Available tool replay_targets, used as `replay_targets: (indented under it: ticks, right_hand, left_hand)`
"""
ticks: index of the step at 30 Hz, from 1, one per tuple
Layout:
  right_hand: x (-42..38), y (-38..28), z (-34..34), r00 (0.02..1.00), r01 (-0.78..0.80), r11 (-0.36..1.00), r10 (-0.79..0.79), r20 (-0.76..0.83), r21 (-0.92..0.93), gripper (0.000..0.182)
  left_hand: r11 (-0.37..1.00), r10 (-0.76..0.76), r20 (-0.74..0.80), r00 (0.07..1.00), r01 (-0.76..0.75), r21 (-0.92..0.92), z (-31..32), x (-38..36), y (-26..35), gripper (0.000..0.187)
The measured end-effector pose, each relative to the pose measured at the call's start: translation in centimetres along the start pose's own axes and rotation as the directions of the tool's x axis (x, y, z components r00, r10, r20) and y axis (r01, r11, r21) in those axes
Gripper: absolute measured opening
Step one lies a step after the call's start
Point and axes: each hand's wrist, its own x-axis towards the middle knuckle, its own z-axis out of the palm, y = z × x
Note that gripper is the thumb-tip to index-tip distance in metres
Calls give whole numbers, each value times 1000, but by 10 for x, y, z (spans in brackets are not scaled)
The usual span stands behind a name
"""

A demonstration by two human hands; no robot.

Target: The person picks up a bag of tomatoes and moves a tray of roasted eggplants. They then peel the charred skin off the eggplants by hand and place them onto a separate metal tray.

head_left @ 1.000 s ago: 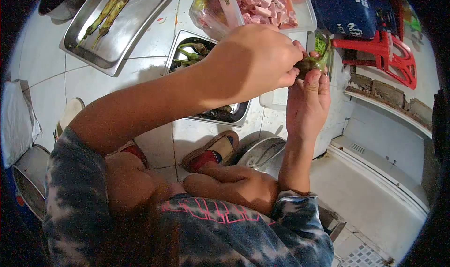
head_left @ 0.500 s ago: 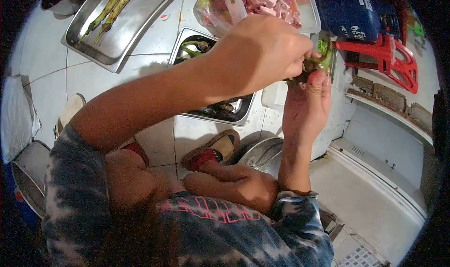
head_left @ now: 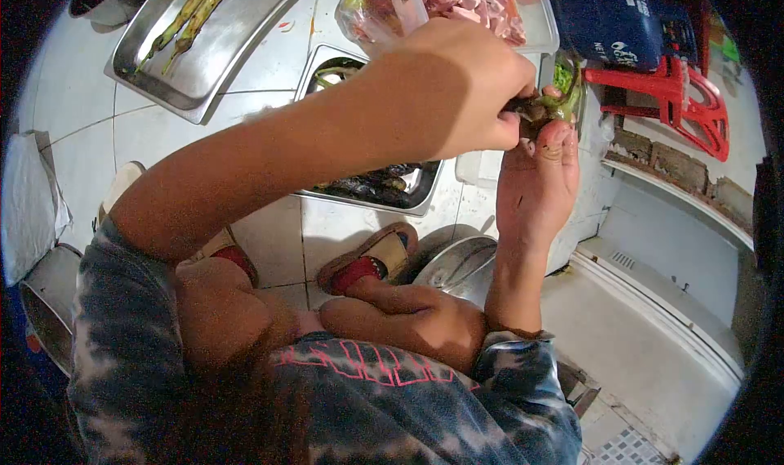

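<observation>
white floor tiles (head_left: 73, 130) filled the upper left of the frame, and we crouched over them with both hands raised at the upper right. our left hand (head_left: 453, 85) was clenched, its fingertips pinching the top of a charred green pepper (head_left: 545, 106). our right hand (head_left: 535, 179) stood upright below it, fingers curled around the pepper's lower part, so the pepper sat between the two hands, touching both, just in front of a clear tub of pink meat cubes (head_left: 474, 0). beneath our left forearm lay a steel tray of dark roasted peppers (head_left: 384, 183), mostly hidden by the arm. at the top left, a second steel tray (head_left: 220, 48) held two peeled peppers (head_left: 188, 16) side by side. a red plastic frame (head_left: 678, 89) stood at the upper right beside a blue bag (head_left: 612, 24). near the centre, our sandalled foot (head_left: 371, 261) rested on the tiles beside a round metal lid (head_left: 461, 261).
</observation>
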Motion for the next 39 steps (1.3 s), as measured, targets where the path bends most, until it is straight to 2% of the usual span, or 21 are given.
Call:
replay_targets:
  ticks: [3, 9, 24, 27, 30, 36, 39]
  right_hand:
    - [-1, 1, 2, 999, 24, 999, -23, 22, -42, 32]
    - [-2, 3, 7, 1000, -3, 1000, 3, -16, -5, 28]
    - [1, 3, 3, 998, -2, 999, 0, 60, 35, 33]
    - [-1, 2, 2, 997, -45, 997, 41, 61, 60, 33]
    - [-1, 2, 1, 997, -70, 996, 68, 46, 59, 34]
    - [1, 8, -6, 989, -100, 992, 91, 118, 75, 37]
    - [2, 14, -10, 979, -82, 994, 66, 194, 72, 38]
  left_hand:
    - [998, 61, -101, 993, -59, 21, 8, -3, 0, 23]
    - [999, 30, -112, 993, -29, 15, 9, -5, 2, 20]
    - [998, 30, -242, 970, -41, -42, 16, -6, 1, 17]
    - [994, 12, -262, 965, -39, -100, 19, -6, -2, 18]
    - [989, -4, -236, 972, -32, -147, 19, -6, -4, 17]
    - [974, -61, -151, 987, 26, -225, 18, -5, -10, 15]
    - [890, -169, -42, 985, 134, -436, 19, -7, -17, 12]
